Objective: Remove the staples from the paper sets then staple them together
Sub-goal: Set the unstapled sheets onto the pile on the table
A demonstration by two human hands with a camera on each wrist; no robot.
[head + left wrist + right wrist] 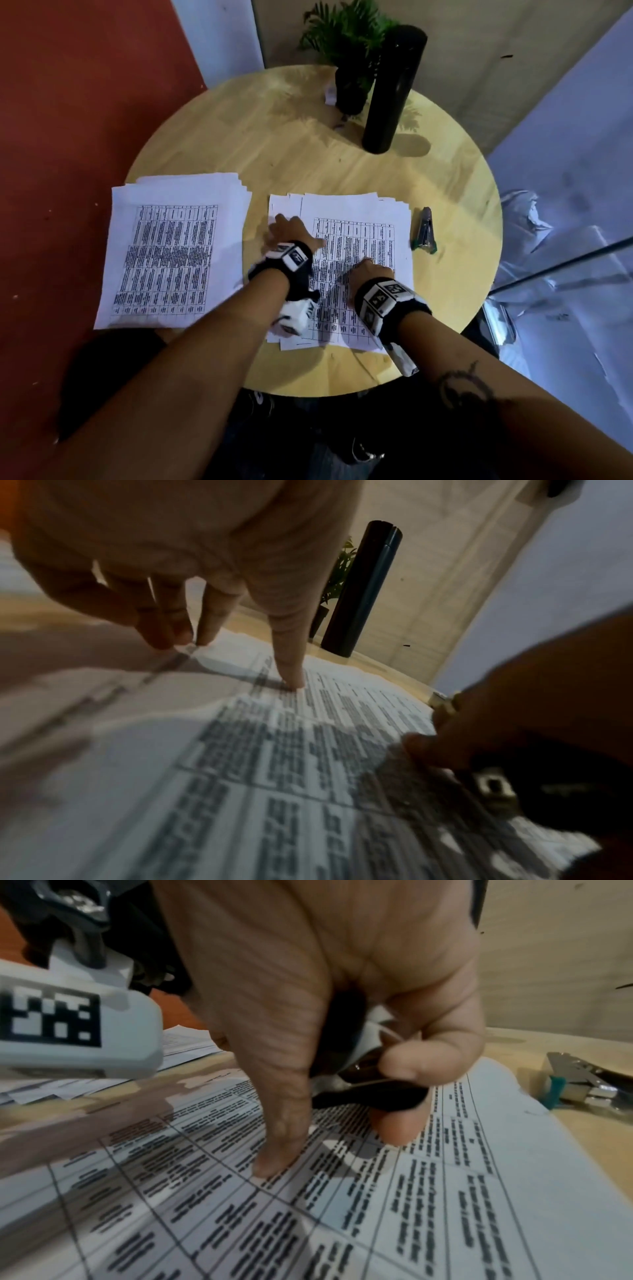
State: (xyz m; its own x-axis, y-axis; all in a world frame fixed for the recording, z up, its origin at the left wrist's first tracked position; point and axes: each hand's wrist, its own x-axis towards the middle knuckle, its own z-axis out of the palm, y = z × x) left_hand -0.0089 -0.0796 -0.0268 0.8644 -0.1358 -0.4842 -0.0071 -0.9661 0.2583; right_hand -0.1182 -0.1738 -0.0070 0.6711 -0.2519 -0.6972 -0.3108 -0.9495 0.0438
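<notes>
The right hand (342, 1031) has its curled fingers wrapped round a small black and metal staple remover (369, 1085), while its thumb tip presses down on the printed sheet. The left hand (192, 569) lies with fingers nearly straight; its thumb presses the page, and its other fingertips meet the sheet's corner, at about 10 o'clock from the right hand. Whether they pinch anything there is too blurred to tell.

Both hands rest on the right paper stack (363, 219), thin white sheets printed with a dense black grid, fanned so several edges show at the far side and near side. A second, similar stack, the left paper stack (171, 246), lies at 9 o'clock, apart from the first by a strip of bare wood; its left corners hang over the rim of the table (274, 144). So: two stacks, one stapler, one remover.

The stapler (424, 233), metal with a green base, lies flat at 3 o'clock just beside the right stack, with bare wood beyond it out to the rim. The table is round, pale grained wood. At 12 o'clock, well apart from the papers, stand one tall black cylinder (394, 89) and one potted plant (346, 44) in a dark pot, leaving a broad open band of tabletop between them and the papers.
</notes>
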